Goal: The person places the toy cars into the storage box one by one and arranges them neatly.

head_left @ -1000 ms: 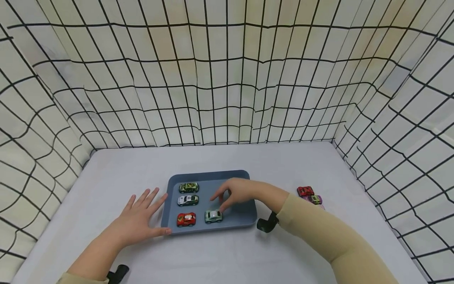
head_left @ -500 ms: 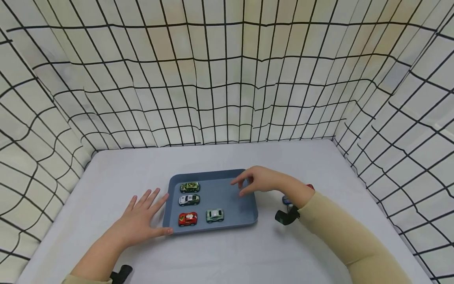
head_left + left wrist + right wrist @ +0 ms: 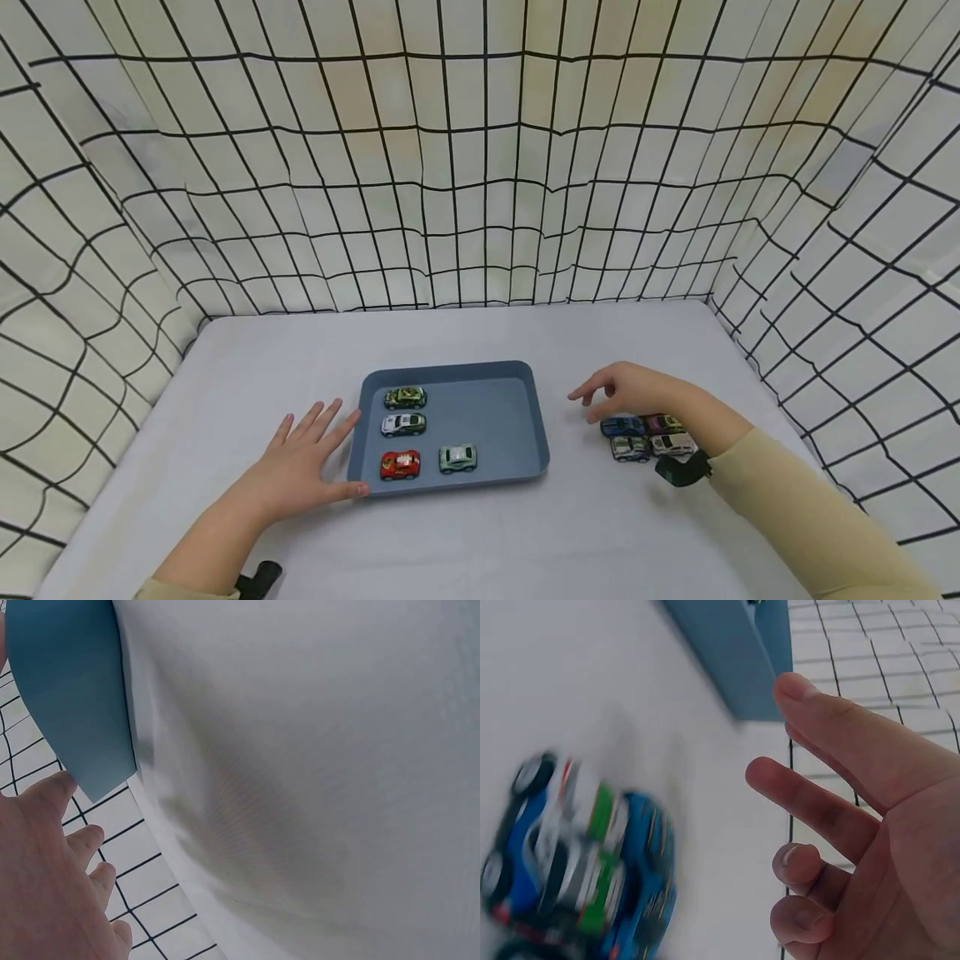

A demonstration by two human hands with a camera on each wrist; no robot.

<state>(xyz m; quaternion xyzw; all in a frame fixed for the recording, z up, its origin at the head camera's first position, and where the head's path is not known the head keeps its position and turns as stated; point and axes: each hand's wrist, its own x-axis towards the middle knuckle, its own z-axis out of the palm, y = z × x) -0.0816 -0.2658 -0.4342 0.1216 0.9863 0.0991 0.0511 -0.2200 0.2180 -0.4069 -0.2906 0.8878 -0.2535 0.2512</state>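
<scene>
A shallow blue-grey tray [image 3: 495, 425] holds a green patterned toy car [image 3: 405, 397], a white one [image 3: 403, 424], a red one [image 3: 400, 465] and a pale green one [image 3: 457, 458]. My left hand [image 3: 296, 467] lies with fingers spread, its thumb at the tray's left rim. To the tray's right, my right hand [image 3: 633, 390] holds nothing, its fingers loosely bent. It hovers at a cluster of toy cars, among them a blue car [image 3: 622, 426] and a whitish car [image 3: 672, 444]; hand and wrist hide part of the cluster. The right wrist view shows a green-striped white car [image 3: 570, 847].
A white cloth [image 3: 450, 542] covers the table. Black grid netting [image 3: 480, 200] over pale sheeting stands at the back and both sides. A black wrist strap piece [image 3: 684, 469] sticks out below my right wrist.
My right hand has moved right, from above the pale green car, out of the tray to the car cluster. That car stays in the tray. My left hand keeps its place.
</scene>
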